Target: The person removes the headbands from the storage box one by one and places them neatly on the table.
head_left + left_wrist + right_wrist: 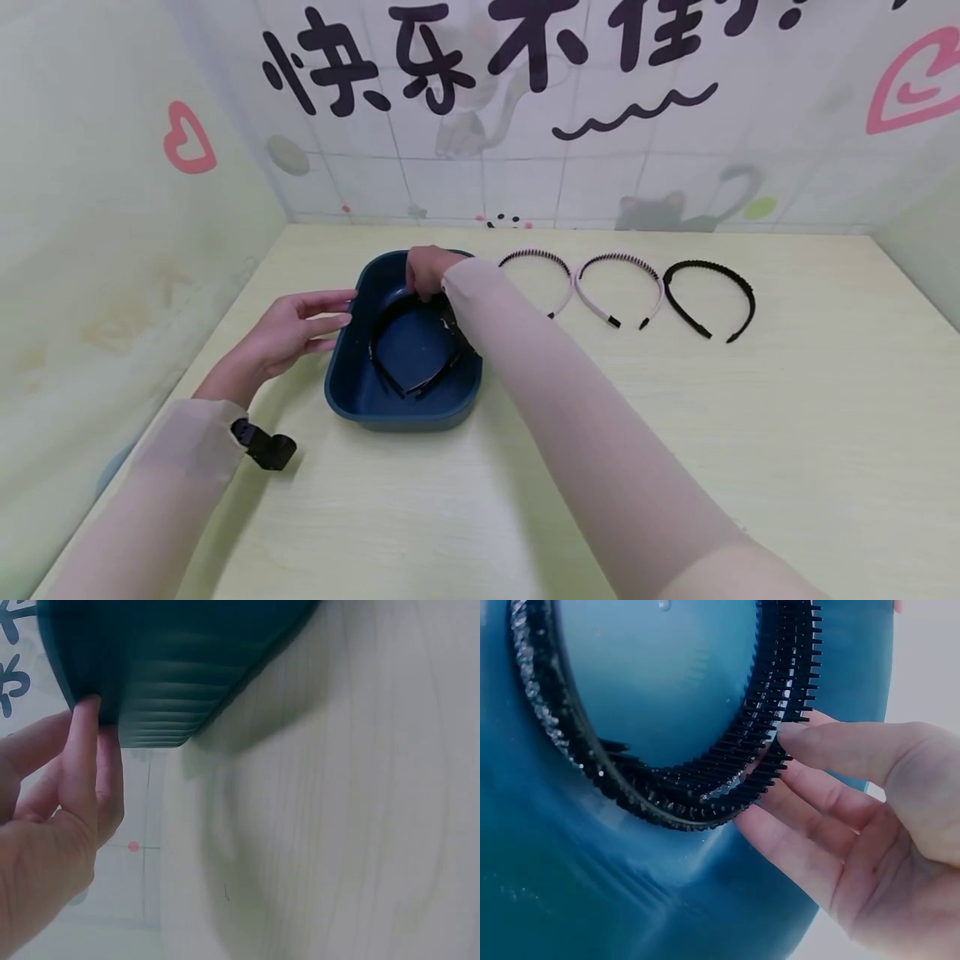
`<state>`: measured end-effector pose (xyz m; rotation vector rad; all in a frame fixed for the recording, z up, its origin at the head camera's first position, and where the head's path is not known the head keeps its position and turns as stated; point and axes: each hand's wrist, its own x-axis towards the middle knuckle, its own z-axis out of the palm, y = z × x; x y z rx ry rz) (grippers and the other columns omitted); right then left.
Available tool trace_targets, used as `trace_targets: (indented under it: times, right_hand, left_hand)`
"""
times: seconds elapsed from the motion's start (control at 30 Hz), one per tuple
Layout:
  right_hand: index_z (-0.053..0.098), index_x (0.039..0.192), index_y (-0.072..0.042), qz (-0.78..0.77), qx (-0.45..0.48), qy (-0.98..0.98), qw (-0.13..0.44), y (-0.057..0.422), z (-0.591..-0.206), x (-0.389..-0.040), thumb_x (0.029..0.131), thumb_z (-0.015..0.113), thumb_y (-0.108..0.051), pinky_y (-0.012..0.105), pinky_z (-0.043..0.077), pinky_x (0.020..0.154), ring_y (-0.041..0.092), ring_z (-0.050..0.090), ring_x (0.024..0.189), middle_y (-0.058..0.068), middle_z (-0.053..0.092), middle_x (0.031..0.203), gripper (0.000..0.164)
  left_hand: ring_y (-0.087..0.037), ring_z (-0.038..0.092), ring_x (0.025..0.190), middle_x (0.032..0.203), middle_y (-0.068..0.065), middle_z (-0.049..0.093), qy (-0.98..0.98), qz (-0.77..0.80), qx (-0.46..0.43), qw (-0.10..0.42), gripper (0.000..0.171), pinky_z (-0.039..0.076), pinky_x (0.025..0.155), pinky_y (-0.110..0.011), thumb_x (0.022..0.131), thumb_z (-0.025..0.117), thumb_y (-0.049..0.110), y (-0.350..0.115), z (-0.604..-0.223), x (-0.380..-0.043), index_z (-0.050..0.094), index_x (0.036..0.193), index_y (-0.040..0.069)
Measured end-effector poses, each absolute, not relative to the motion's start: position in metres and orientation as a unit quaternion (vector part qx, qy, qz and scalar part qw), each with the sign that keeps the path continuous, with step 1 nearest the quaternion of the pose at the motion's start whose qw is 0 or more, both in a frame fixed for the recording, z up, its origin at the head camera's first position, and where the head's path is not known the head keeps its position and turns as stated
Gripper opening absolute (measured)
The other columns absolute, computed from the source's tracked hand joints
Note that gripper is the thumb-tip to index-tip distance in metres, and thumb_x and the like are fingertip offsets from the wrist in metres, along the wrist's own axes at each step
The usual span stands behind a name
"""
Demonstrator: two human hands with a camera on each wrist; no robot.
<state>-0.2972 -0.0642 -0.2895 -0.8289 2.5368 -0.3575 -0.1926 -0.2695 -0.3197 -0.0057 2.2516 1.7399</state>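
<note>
A dark blue plastic basin stands on the table, with black headbands inside it. My right hand reaches in over the far end. In the right wrist view its thumb and fingers pinch a black toothed headband, which overlaps a glittery black headband. How many lie there is hard to tell. Outside the basin, my left hand touches the left wall with nearly straight fingers; the left wrist view shows the fingertips against the basin's outer side.
Right of the basin lie two pale pink headbands with dark teeth, one partly behind my right sleeve, the other beside it. A black braided-looking headband lies farther right. A printed wall borders the table.
</note>
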Motion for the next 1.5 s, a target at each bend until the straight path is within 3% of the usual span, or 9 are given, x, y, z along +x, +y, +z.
trace_targets:
  times: [0.7, 0.8, 0.93, 1.07, 1.33, 1.4, 1.5]
  right_hand:
    - [0.067, 0.11, -0.011, -0.161, -0.312, 0.913, 0.207, -0.051, -0.277, -0.291, 0.085, 0.057, 0.005, 0.025, 0.045, 0.087, 0.014, 0.052, 0.107, 0.0, 0.06, 0.115, 0.031]
    - [0.065, 0.114, -0.011, -0.176, -0.309, 0.911, 0.211, -0.046, -0.274, -0.289, 0.087, 0.057, 0.004, 0.025, 0.047, 0.07, 0.016, 0.055, 0.09, 0.0, 0.059, 0.118, 0.032]
    - [0.062, 0.119, -0.011, -0.199, -0.307, 0.906, 0.213, -0.039, -0.269, -0.286, 0.088, 0.055, 0.003, 0.025, 0.044, 0.056, 0.015, 0.052, 0.084, 0.001, 0.056, 0.122, 0.035]
    - [0.062, 0.12, -0.011, -0.201, -0.315, 0.903, 0.211, -0.032, -0.262, -0.284, 0.089, 0.057, 0.001, 0.027, 0.05, 0.064, 0.014, 0.054, 0.096, 0.001, 0.057, 0.121, 0.034]
    - [0.062, 0.119, -0.008, -0.209, -0.333, 0.901, 0.187, -0.022, -0.252, -0.284, 0.088, 0.057, 0.0, 0.029, 0.052, 0.064, 0.021, 0.059, 0.077, 0.005, 0.059, 0.117, 0.033]
    - [0.062, 0.119, -0.01, -0.209, -0.333, 0.903, 0.174, -0.021, -0.248, -0.284, 0.087, 0.057, 0.0, 0.037, 0.048, 0.082, 0.023, 0.06, 0.074, 0.005, 0.059, 0.117, 0.034]
    - [0.062, 0.119, -0.009, -0.214, -0.339, 0.902, 0.163, -0.017, -0.243, -0.285, 0.087, 0.056, 0.002, 0.039, 0.046, 0.083, 0.024, 0.061, 0.078, 0.007, 0.059, 0.116, 0.034]
  left_hand:
    - [-0.003, 0.055, 0.097, 0.125, -0.006, 0.043, 0.788, 0.596, -0.003, 0.151, 0.057, 0.051, 0.076, -0.022, 0.091, 0.059, 0.016, -0.269, -0.32, -0.192, 0.035, 0.141, 0.004]
    - [-0.003, 0.055, 0.096, 0.123, -0.005, 0.043, 0.788, 0.598, -0.005, 0.149, 0.057, 0.051, 0.076, -0.022, 0.09, 0.06, 0.017, -0.268, -0.32, -0.192, 0.036, 0.14, 0.004]
    - [-0.002, 0.055, 0.095, 0.12, -0.003, 0.044, 0.789, 0.597, -0.001, 0.143, 0.057, 0.051, 0.076, -0.021, 0.09, 0.061, 0.018, -0.268, -0.32, -0.191, 0.037, 0.14, 0.004]
    - [-0.002, 0.056, 0.095, 0.119, -0.002, 0.045, 0.787, 0.6, 0.0, 0.142, 0.057, 0.051, 0.075, -0.021, 0.09, 0.061, 0.018, -0.267, -0.32, -0.191, 0.037, 0.14, 0.004]
    - [-0.001, 0.056, 0.094, 0.117, 0.0, 0.046, 0.786, 0.601, -0.004, 0.143, 0.057, 0.051, 0.074, -0.02, 0.09, 0.061, 0.017, -0.267, -0.319, -0.19, 0.036, 0.14, 0.003]
    - [-0.001, 0.056, 0.094, 0.117, 0.0, 0.046, 0.786, 0.601, -0.001, 0.145, 0.058, 0.051, 0.074, -0.02, 0.09, 0.06, 0.017, -0.268, -0.319, -0.19, 0.036, 0.14, 0.003]
    - [-0.001, 0.056, 0.094, 0.116, 0.001, 0.046, 0.787, 0.599, 0.001, 0.146, 0.057, 0.051, 0.073, -0.02, 0.09, 0.06, 0.016, -0.268, -0.319, -0.19, 0.035, 0.141, 0.003]
